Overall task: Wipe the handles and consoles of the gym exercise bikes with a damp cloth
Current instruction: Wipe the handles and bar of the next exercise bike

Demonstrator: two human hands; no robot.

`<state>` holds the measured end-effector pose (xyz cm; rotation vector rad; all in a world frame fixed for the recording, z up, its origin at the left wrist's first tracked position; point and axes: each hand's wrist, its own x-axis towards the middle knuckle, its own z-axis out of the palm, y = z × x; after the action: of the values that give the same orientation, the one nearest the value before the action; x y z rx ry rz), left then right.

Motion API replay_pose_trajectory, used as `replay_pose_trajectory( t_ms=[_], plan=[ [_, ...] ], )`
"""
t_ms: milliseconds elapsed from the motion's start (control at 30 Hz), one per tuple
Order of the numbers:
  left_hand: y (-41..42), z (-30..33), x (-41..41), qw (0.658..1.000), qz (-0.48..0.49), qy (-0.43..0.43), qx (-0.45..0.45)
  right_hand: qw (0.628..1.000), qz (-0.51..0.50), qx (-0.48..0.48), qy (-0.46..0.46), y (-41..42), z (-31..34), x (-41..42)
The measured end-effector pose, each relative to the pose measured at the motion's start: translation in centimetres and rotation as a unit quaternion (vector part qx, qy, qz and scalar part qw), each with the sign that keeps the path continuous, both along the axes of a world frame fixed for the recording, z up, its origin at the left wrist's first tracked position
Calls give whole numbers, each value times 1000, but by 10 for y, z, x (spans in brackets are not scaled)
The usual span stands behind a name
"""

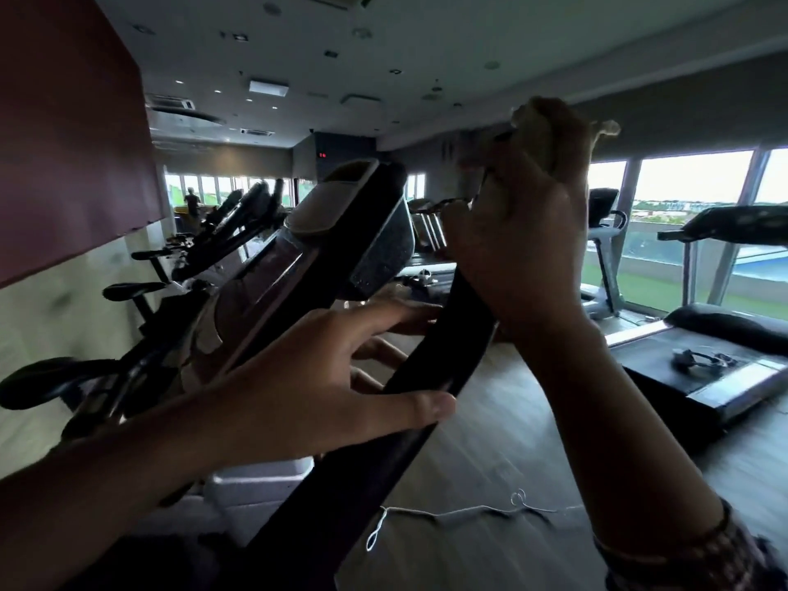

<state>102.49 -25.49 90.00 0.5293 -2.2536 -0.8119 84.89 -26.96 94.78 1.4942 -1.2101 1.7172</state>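
Note:
A black handlebar (430,356) of the nearest exercise bike runs from the lower middle up to the right. My left hand (324,377) is wrapped around its lower part, thumb on top. My right hand (520,241) is raised at the bar's upper end, closed on a pale cloth (533,130) pressed against the handle tip. The bike's console (345,232), dark with a grey panel, sits tilted just left of the bar. The handle tip itself is hidden by the cloth and my fingers.
More exercise bikes (140,292) line the left wall. Treadmills (699,368) stand on the right beside large windows (690,177). A thin white cord (447,511) lies on the wooden floor. A person (192,202) stands far back by the windows.

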Motion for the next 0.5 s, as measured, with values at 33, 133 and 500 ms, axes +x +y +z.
replay_pose_trajectory(
  t_ms=[33, 133, 500],
  plan=[
    [-1, -1, 2, 1000, -6, 2, 11, 1000, -25, 5, 15, -2, 10, -1],
    [-3, -7, 8, 999, -30, 15, 42, 993, -101, 39, 56, -2, 20, 1],
    [-11, -23, 15, 991, -101, 51, 77, 997, -43, 30, 56, 8, -9, 2]
  ],
)
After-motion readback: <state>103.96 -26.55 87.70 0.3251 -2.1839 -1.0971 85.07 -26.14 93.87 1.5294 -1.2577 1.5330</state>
